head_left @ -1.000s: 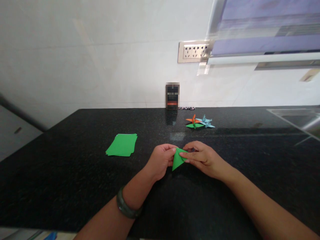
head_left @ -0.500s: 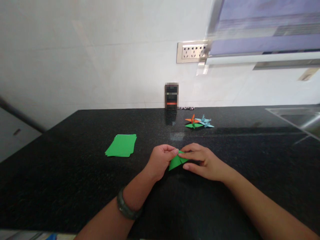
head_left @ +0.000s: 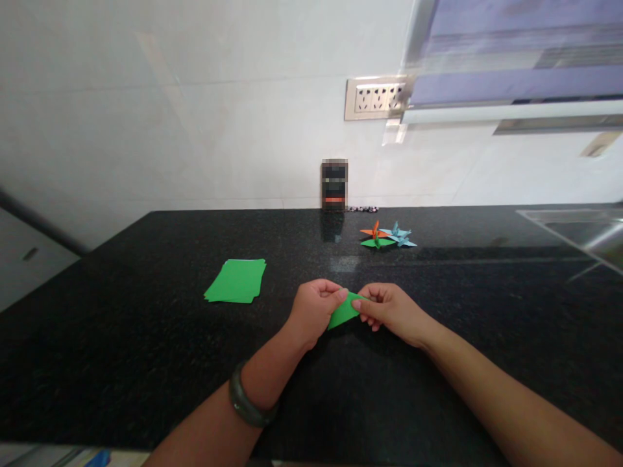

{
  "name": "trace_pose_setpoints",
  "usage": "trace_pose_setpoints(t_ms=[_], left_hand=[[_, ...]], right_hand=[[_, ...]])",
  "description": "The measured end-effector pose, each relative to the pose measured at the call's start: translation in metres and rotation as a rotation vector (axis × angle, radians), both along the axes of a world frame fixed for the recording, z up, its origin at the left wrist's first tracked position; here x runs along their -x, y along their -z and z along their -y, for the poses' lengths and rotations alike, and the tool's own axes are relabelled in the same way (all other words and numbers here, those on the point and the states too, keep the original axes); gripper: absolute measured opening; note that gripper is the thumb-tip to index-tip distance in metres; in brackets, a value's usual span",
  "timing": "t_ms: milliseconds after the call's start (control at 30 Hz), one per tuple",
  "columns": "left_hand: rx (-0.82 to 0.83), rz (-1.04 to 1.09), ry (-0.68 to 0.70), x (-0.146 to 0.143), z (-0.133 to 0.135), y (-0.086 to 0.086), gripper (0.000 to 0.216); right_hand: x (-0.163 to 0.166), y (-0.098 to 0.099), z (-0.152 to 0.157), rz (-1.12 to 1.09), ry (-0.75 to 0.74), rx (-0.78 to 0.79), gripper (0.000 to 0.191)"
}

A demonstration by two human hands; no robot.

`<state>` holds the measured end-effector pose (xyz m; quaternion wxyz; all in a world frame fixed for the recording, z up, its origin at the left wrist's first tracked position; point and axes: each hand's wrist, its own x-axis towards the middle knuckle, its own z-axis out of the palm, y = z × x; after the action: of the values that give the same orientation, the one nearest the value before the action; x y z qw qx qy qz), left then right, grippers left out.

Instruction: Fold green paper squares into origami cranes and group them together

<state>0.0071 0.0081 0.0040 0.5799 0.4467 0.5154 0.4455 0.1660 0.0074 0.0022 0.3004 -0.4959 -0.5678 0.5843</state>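
A folded piece of green origami paper [head_left: 342,314] is held between my two hands, near the middle of the black counter. My left hand [head_left: 316,312] pinches its upper left part, thumb on top. On the right side, my right hand [head_left: 394,312] grips the paper between thumb and curled fingers. The fingers partly cover the paper, so its full folded shape is hidden. Beyond the hands lie several folded paper cranes: an orange crane [head_left: 374,231], a green crane [head_left: 378,242] and light blue cranes [head_left: 399,235].
A stack of green paper sheets [head_left: 236,281] lies on the black counter [head_left: 146,350] to the left. A dark phone-like object [head_left: 335,185] leans upright on the wall, with a beaded strap [head_left: 363,209] beside it. A sink [head_left: 584,233] is at the far right.
My right hand has gone from lying with extended fingers over the paper to pinching its right side between thumb and curled fingers. My left hand keeps nearly the same hold.
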Motion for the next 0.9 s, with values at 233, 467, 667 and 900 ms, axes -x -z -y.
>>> trace_pose_setpoints(t_ms=[233, 467, 667, 900], left_hand=[[0.009, 0.002, 0.009, -0.0001, 0.0007, -0.0006, 0.013], [0.017, 0.003, 0.008, -0.0006, 0.0013, -0.0011, 0.013], [-0.007, -0.032, 0.024, -0.0003, 0.0023, -0.0021, 0.015], [-0.18, -0.283, 0.014, 0.0021, 0.0009, 0.0015, 0.019]], right_hand=[[0.001, -0.0009, 0.0004, -0.001, 0.026, 0.014, 0.026], [0.0031, -0.0029, 0.0009, 0.013, 0.036, 0.002, 0.025], [0.0029, -0.0027, 0.0013, 0.048, 0.03, -0.022, 0.023], [0.0061, -0.0021, 0.0021, 0.068, -0.004, -0.045, 0.021]])
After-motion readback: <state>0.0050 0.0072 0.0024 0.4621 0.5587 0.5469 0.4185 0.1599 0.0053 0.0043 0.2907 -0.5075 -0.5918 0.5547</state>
